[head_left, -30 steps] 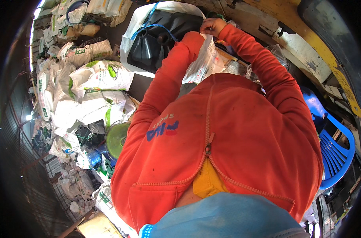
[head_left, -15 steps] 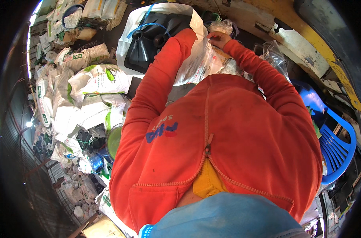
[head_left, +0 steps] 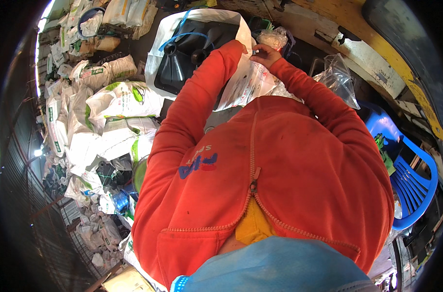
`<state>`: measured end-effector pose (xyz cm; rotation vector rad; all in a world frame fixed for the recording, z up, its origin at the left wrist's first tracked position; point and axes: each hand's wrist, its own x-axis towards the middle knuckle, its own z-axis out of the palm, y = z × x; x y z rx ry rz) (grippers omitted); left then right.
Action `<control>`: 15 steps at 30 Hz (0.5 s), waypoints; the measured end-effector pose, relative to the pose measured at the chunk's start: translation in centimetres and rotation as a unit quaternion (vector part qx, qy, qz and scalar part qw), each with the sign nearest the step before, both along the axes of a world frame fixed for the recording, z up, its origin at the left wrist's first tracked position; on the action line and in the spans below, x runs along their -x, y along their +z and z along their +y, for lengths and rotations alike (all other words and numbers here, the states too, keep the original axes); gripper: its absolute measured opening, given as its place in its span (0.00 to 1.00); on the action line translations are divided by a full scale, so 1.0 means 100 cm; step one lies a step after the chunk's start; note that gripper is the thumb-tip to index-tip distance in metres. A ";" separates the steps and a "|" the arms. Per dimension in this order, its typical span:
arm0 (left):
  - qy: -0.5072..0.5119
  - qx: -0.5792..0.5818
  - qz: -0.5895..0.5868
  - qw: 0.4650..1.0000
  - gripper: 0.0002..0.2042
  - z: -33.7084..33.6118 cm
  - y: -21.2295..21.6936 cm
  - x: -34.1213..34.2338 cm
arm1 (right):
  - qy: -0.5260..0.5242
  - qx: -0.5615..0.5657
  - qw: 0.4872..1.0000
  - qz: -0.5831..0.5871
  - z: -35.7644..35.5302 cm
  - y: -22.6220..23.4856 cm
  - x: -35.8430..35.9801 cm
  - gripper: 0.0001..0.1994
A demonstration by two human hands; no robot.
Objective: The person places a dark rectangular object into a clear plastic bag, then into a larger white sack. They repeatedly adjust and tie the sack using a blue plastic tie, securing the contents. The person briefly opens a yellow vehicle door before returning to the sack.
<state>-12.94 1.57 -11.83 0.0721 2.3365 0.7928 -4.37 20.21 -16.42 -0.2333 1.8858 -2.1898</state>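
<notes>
A large white woven sack (head_left: 157, 63) stands with its mouth open at the top of the view. Black plastic pieces (head_left: 170, 70) with round necks and ribbed sides fill it, and a blue strap (head_left: 188, 34) loops over them. My left hand (head_left: 244, 47) reaches the sack's right rim; the red sleeve hides nearly all its fingers. Right beside it, my right hand (head_left: 266, 56) has its fingers curled and pinched at the same rim, on the sack's edge. The two hands are close together.
White and green sacks (head_left: 124, 100) pile up on the left. A blue plastic chair (head_left: 416, 185) stands to the right, near a clear plastic bag (head_left: 338, 80). A worn yellow and white metal frame (head_left: 362, 53) runs along the upper right. A green round container (head_left: 139, 174) sits by my left elbow.
Both hands have shifted slightly along the sack's right rim, and my right hand's fingers have curled in closer. The sack and black pieces appear slightly lower and further right.
</notes>
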 end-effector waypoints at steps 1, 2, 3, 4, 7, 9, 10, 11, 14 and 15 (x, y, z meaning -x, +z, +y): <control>-0.043 0.022 0.053 0.997 0.15 0.006 0.013 -0.006 | -0.011 -0.020 1.000 -0.001 0.002 0.000 0.000 0.19; -0.035 0.043 0.029 0.998 0.15 0.015 0.027 -0.011 | -0.033 -0.068 0.995 0.071 0.003 0.000 0.000 0.17; -0.027 0.064 0.004 0.998 0.16 0.025 0.039 -0.017 | -0.053 -0.115 0.984 0.126 0.005 0.001 0.001 0.15; -0.109 0.109 0.033 0.988 0.16 0.032 0.052 -0.023 | -0.069 -0.166 0.968 0.174 0.007 0.003 0.002 0.13; -0.493 0.278 0.231 0.791 0.15 0.048 0.084 -0.039 | -0.079 -0.197 0.916 0.341 0.010 0.013 0.006 0.10; -0.508 0.297 0.189 0.786 0.16 0.057 0.096 -0.043 | -0.069 -0.222 0.896 0.378 0.014 0.022 0.008 0.08; -0.513 0.297 0.186 0.784 0.17 0.059 0.100 -0.045 | -0.063 -0.230 0.883 0.403 0.016 0.026 0.009 0.07; -0.496 0.304 0.194 0.790 0.15 0.059 0.104 -0.045 | -0.054 -0.230 0.887 0.396 0.019 0.030 0.009 0.07; -0.382 0.249 0.185 0.870 0.16 0.054 0.118 -0.043 | -0.022 -0.223 0.897 0.381 0.034 0.039 0.006 0.06; -0.305 0.204 0.117 0.923 0.19 0.054 0.124 -0.040 | -0.015 -0.218 0.903 0.369 0.040 0.040 0.005 0.06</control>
